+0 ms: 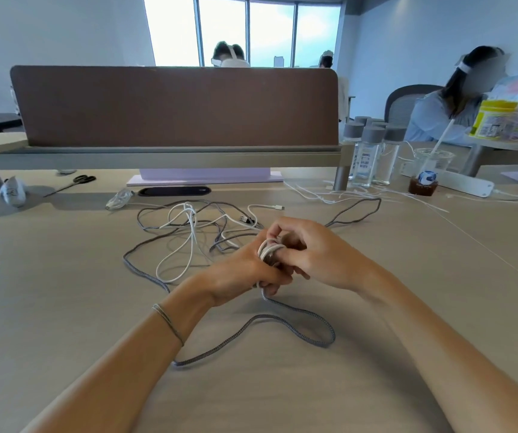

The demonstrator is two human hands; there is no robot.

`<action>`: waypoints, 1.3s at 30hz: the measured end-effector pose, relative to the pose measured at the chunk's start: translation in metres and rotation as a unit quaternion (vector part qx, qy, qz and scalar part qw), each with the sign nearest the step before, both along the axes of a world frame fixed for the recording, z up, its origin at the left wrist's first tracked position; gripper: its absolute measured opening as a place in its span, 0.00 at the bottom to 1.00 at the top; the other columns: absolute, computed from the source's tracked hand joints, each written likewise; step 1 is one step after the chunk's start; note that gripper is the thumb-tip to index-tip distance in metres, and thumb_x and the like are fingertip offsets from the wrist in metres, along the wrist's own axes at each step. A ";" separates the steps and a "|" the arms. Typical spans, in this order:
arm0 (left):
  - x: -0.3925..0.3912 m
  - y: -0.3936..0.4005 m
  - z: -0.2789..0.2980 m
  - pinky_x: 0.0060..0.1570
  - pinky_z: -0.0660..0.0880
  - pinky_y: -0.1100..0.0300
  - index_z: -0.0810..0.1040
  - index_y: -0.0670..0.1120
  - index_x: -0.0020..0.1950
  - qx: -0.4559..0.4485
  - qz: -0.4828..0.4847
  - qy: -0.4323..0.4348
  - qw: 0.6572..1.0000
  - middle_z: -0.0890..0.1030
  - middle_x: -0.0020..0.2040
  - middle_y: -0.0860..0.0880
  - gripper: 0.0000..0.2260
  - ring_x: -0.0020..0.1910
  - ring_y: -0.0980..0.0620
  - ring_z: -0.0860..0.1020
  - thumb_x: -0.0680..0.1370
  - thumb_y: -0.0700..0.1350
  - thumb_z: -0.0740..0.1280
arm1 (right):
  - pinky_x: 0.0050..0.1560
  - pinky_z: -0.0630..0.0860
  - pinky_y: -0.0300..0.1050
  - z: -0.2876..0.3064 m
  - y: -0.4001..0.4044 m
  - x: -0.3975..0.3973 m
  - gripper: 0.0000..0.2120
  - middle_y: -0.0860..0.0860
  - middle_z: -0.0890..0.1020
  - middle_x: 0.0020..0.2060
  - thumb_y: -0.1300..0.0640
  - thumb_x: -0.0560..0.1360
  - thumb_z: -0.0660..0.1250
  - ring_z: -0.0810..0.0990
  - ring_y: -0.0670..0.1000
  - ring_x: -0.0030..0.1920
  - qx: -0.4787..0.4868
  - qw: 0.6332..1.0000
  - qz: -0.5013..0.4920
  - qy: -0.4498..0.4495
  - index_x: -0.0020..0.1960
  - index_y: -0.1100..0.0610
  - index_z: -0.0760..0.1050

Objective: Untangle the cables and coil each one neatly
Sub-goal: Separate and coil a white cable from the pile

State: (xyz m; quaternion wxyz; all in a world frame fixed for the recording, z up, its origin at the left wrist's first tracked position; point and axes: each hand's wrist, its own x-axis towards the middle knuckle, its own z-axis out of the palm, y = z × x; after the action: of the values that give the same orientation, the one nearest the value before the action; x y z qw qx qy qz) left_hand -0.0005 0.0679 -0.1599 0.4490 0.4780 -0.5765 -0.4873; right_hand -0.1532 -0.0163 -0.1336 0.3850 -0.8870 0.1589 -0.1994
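Observation:
My left hand [245, 273] grips a small coil of white cable [268, 250] wound round its fingers at the middle of the table. My right hand [311, 248] pinches that coil from the right, fingers curled over it. A grey braided cable [295, 326] runs from under my left hand in a loop toward me and also trails off to the left. Behind my hands, loose white cable [189, 232] and more grey braided cable [354, 214] lie tangled together, with plug ends showing near the back.
A brown desk divider [173, 104] stands at the back. Scissors [73, 184] and a crumpled wrapper [12, 192] lie at the left. Clear bottles [373, 154], an iced drink cup [428, 173] and thin white wires [345, 195] sit at the right, where a person works.

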 end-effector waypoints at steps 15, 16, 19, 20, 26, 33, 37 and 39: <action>-0.004 -0.031 0.045 0.49 0.77 0.68 0.41 0.57 0.81 0.024 -0.017 -0.157 0.987 0.85 0.46 0.57 0.52 0.49 0.62 0.82 0.72 0.29 0.71 | 0.27 0.61 0.45 0.000 -0.009 0.006 0.22 0.48 0.67 0.19 0.53 0.78 0.61 0.65 0.48 0.23 -0.118 0.980 -0.111 -0.113 0.26 0.55 0.65; -0.005 -0.035 0.050 0.50 0.78 0.65 0.47 0.55 0.81 0.040 -0.043 -0.136 0.989 0.85 0.48 0.54 0.48 0.52 0.58 0.83 0.72 0.29 0.70 | 0.28 0.62 0.43 0.005 -0.012 0.004 0.21 0.47 0.67 0.20 0.54 0.78 0.60 0.66 0.48 0.23 -0.133 0.978 -0.108 -0.116 0.27 0.54 0.66; -0.009 -0.054 0.057 0.38 0.79 0.59 0.77 0.39 0.60 0.061 -0.119 -0.068 0.989 0.85 0.45 0.44 0.16 0.41 0.45 0.82 0.75 0.28 0.61 | 0.31 0.69 0.49 0.017 -0.031 0.005 0.09 0.49 0.73 0.25 0.55 0.79 0.60 0.72 0.50 0.27 -0.202 0.966 -0.122 -0.100 0.40 0.52 0.70; -0.010 -0.063 0.058 0.31 0.75 0.60 0.78 0.38 0.54 0.064 -0.115 -0.072 0.989 0.85 0.45 0.41 0.13 0.35 0.46 0.80 0.76 0.29 0.59 | 0.31 0.71 0.51 0.021 -0.039 0.006 0.04 0.50 0.74 0.25 0.56 0.81 0.59 0.74 0.50 0.28 -0.206 0.967 -0.123 -0.086 0.46 0.51 0.70; -0.006 -0.120 0.055 0.22 0.63 0.61 0.77 0.38 0.56 0.108 -0.027 -0.151 0.982 0.87 0.40 0.45 0.11 0.22 0.52 0.69 0.81 0.36 0.56 | 0.33 0.70 0.43 0.045 -0.111 0.015 0.10 0.49 0.76 0.25 0.49 0.84 0.55 0.75 0.46 0.28 -0.197 0.968 -0.148 0.043 0.58 0.48 0.74; 0.018 -0.173 0.029 0.22 0.56 0.63 0.83 0.42 0.37 0.126 0.156 -0.037 0.979 0.79 0.25 0.46 0.25 0.19 0.52 0.61 0.82 0.59 0.61 | 0.46 0.78 0.47 0.022 -0.257 0.060 0.07 0.46 0.82 0.42 0.56 0.76 0.66 0.82 0.53 0.47 -0.226 0.903 -0.267 0.250 0.46 0.49 0.83; 0.028 -0.177 0.021 0.21 0.59 0.65 0.70 0.45 0.26 0.131 0.276 0.006 0.952 0.65 0.21 0.51 0.26 0.19 0.54 0.62 0.80 0.57 0.66 | 0.49 0.80 0.50 -0.016 -0.280 0.096 0.07 0.52 0.84 0.48 0.58 0.75 0.66 0.82 0.57 0.50 -0.329 0.853 -0.264 0.306 0.50 0.53 0.82; 0.034 -0.175 0.017 0.21 0.59 0.65 0.64 0.47 0.30 0.127 0.303 0.022 0.944 0.63 0.24 0.50 0.22 0.20 0.55 0.60 0.79 0.52 0.68 | 0.47 0.78 0.49 -0.028 -0.285 0.104 0.06 0.55 0.84 0.49 0.59 0.75 0.68 0.83 0.59 0.50 -0.380 0.822 -0.277 0.321 0.51 0.55 0.81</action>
State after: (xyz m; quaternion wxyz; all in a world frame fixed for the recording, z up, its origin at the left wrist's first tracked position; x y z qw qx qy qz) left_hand 0.0338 -0.1070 -0.1428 0.5235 0.6725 -0.3275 -0.4080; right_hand -0.0491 -0.3009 -0.1619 -0.1269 -0.8956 0.4240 -0.0460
